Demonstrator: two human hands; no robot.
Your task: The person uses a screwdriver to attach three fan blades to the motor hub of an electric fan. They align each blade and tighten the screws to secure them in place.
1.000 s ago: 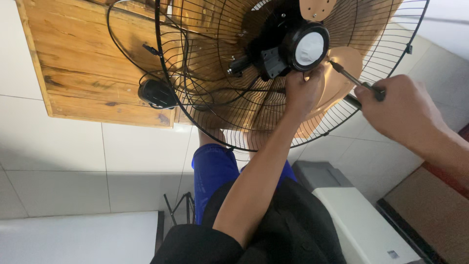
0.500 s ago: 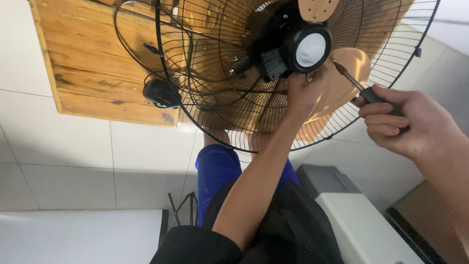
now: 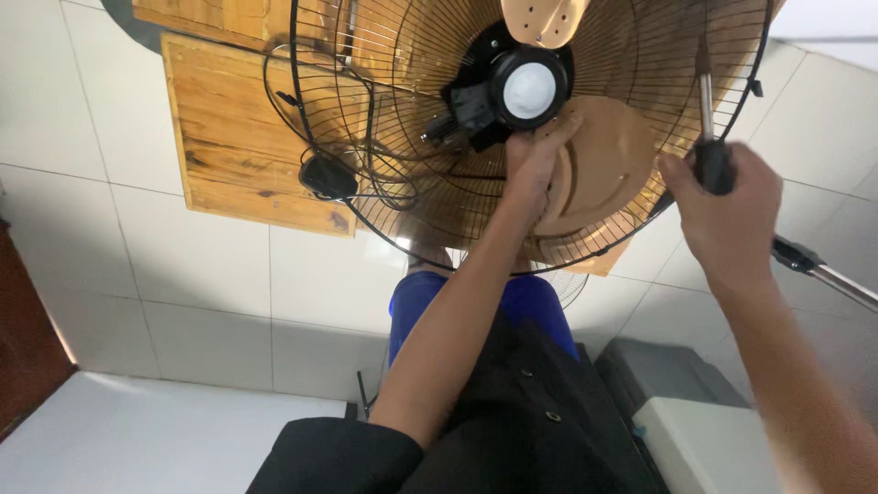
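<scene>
fan [image 3: 512, 119] over white tiled floor [image 3: 183, 256]: left hand [image 3: 535, 160] steadies blade, right hand [image 3: 727, 210] grips screwdriver [image 3: 712, 146].

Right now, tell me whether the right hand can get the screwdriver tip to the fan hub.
Probably yes. The right hand holds the screwdriver pointing up, apart from the hub; only the left hand sits below the hub.

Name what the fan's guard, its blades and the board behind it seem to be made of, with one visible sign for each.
Guard: probably metal wire painted black; thin, evenly spaced rods.
Blades: likely plastic, tan and slightly glossy; smooth moulded curve, light seems to glow through.
Board: wood with a clear, warm finish; grain and knots show.
</scene>
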